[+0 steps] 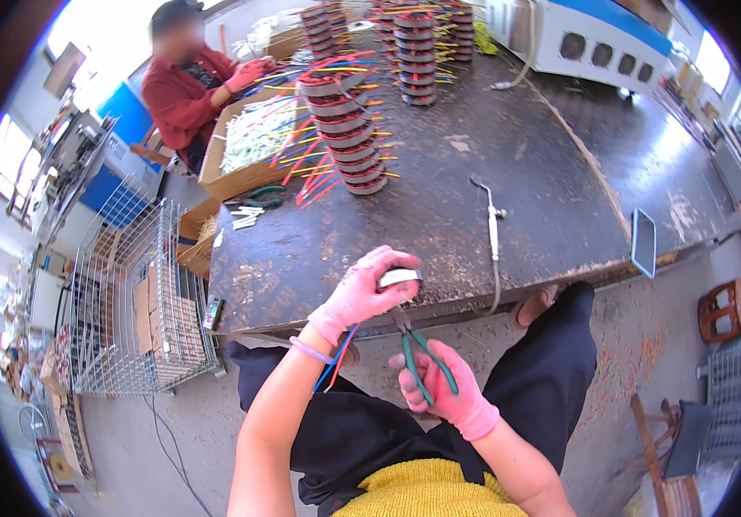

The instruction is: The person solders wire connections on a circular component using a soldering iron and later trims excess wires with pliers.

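Note:
My left hand [360,291], in a pink glove, is closed around a small ring-shaped motor stator [400,277] just above the table's front edge. Blue and red wires [332,369] hang below that wrist, beside a pale purple band. In my pink-gloved right hand [458,395] are green-handled pliers [408,349], their jaws pointing up at the underside of the stator. The handles are spread apart. Whether the jaws touch the stator or a wire is too small to tell.
Stacked stators [351,129] with coloured wires stand on the dark table [448,207]. A hose-fed nozzle tool [493,228] lies at right. Left are spare pliers [262,198], short white tubes [248,217], a cardboard box [224,177] and a wire cage [120,345]. Another person [185,90] works far left.

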Available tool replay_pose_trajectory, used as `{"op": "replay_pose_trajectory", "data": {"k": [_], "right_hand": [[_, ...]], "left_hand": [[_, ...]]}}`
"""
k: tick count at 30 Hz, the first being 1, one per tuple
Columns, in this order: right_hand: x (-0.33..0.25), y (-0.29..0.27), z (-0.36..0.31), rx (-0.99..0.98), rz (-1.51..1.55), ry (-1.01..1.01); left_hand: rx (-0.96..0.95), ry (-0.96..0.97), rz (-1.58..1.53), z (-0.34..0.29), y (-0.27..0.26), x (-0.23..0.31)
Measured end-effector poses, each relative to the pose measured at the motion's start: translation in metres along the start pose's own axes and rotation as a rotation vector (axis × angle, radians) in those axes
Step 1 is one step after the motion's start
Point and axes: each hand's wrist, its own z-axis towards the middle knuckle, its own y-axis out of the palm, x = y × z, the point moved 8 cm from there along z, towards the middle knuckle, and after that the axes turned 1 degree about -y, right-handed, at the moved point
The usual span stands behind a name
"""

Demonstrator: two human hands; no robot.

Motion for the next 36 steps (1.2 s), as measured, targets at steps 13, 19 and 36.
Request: {"op": "replay_pose_trajectory", "data": {"k": [13, 19, 36], "right_hand": [[0.010, 0.014, 0.009, -0.066, 0.170, 0.029], [0.005, 0.009, 0.008, -0.059, 0.147, 0.014], [0.004, -0.126, -0.093, 0.601, -0.864, -0.063]], "left_hand": [[-0.003, 0.004, -0.017, -0.002, -0.001, -0.002], [-0.020, 0.035, 0.029, 0.002, 0.003, 0.001], [0.063, -0.144, -0.475, -0.006, 0.000, -0.023]]}}
